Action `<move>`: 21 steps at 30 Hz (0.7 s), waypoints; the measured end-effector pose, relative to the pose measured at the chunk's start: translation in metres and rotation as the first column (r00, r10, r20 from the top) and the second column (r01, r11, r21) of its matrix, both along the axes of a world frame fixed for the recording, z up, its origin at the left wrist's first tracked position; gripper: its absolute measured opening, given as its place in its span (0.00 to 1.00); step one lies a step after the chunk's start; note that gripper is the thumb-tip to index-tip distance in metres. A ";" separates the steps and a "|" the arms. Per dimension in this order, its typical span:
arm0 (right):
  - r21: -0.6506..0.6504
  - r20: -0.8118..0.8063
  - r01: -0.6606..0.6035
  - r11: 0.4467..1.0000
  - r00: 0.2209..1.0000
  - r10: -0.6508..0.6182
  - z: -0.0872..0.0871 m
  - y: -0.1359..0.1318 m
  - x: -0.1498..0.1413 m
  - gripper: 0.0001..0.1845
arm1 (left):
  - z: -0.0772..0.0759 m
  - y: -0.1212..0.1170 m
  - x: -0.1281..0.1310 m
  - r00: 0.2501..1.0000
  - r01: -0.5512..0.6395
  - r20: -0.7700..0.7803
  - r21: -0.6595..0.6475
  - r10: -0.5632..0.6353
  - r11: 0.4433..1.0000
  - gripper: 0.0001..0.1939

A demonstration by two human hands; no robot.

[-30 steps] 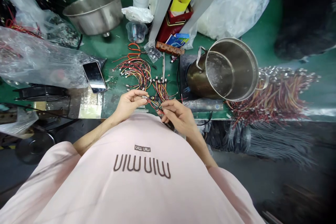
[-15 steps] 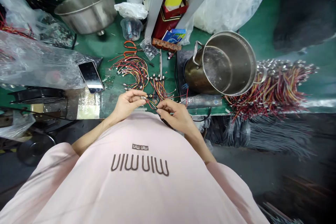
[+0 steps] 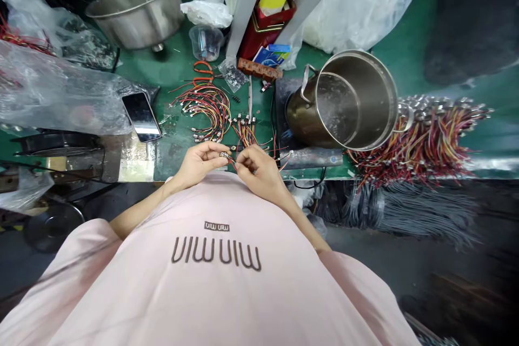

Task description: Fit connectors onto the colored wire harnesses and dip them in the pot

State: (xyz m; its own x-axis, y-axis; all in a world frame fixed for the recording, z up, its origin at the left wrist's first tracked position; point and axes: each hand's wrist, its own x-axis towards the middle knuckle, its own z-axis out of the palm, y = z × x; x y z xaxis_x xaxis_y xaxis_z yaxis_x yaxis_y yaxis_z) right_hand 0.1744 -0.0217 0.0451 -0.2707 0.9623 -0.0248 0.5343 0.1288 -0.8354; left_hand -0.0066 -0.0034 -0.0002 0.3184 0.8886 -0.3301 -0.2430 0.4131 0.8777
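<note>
Close to the table's front edge, my left hand pinches the metal connector of a wire lead between thumb and fingers. My right hand is closed on the lead's thin coloured wires, right beside the connector. Its fingertips hide part of the wires. Just beyond my hands lies a curved bundle of red, yellow and black wire leads with small metal ends. To its right is a smaller bunch of wire leads, with dark connectors at the far end.
A steel pot stands on a dark plate at right, beside a large heap of wire leads. Orange-handled scissors lie behind the bundles. A phone rests at left near plastic bags. A steel basin sits farther back.
My right hand has moved left along the wires, closer to the connector and my left hand. My left hand keeps its pinch. The view has shifted slightly.
</note>
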 end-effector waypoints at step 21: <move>-0.012 0.056 -0.073 0.997 0.996 0.073 0.007 0.000 0.003 0.07 | -0.004 0.000 -0.004 0.998 0.041 -0.052 -0.008 -0.041 0.999 0.17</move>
